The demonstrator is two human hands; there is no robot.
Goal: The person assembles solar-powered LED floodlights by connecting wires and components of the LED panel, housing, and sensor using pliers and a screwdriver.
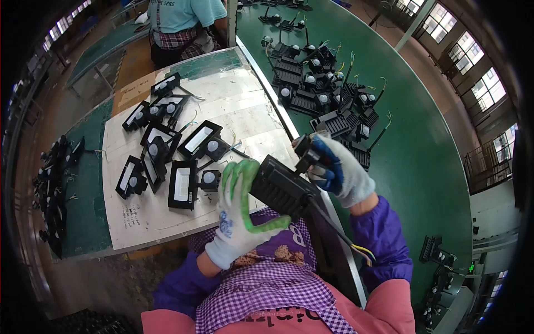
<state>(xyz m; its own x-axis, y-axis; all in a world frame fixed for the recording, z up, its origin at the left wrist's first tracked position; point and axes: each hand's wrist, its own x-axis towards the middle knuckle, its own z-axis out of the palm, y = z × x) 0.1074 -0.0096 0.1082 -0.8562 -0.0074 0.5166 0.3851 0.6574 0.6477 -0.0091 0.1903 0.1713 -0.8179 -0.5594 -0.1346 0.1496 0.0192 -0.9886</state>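
Observation:
A black LED floodlight (pixel 281 188) is held up in front of my body, its ribbed back toward me. My left hand (pixel 240 206), in a white glove with a green palm, grips its left side, with the thumb along the lower edge. My right hand (pixel 340 170), in a white and blue glove, has its fingers closed around the black sensor part (pixel 306 153) at the light's upper right. A cable with yellow-tipped wires (pixel 361 250) hangs from the light's lower right. Close to my left hand, another floodlight (pixel 182 183) lies face up on the white board.
Several floodlights with round sensors lie on the cardboard-covered board (pixel 245 100). More are heaped on the green conveyor (pixel 411 145) to the right, behind a metal rail (pixel 267 92). Black lights (pixel 55 189) stand at the far left. A person in a teal shirt (pixel 178 16) is across the board.

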